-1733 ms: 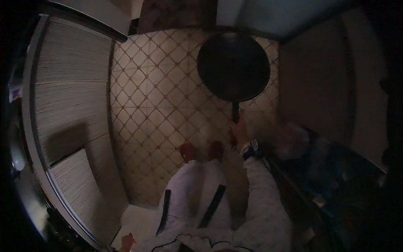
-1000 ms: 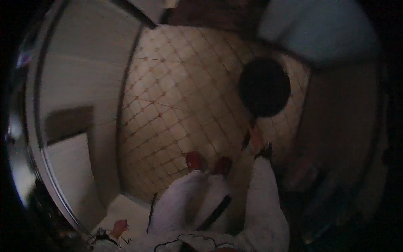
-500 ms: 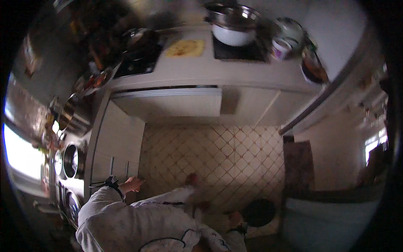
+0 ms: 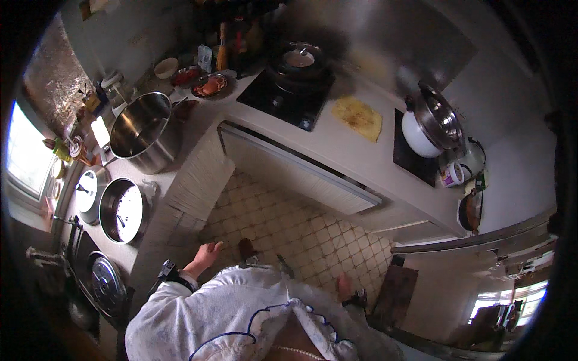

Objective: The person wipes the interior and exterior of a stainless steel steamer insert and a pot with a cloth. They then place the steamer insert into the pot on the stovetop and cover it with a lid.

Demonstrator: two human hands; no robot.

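A person stands in the corner of an L-shaped kitchen counter [image 4: 337, 144], the left hand [image 4: 203, 257] loosely open and empty, hanging before the tiled counter front beside a steel pot [image 4: 120, 210]. The right hand [image 4: 344, 287] hangs low over the tiled floor [image 4: 289, 222]; its grip cannot be told. Apparently between steps, reaching that pot would mean lifting the left hand up and outward.

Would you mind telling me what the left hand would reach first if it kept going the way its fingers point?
The left hand points up and right over bare tiled floor; probably the white cabinet front comes first, though depth is unclear.
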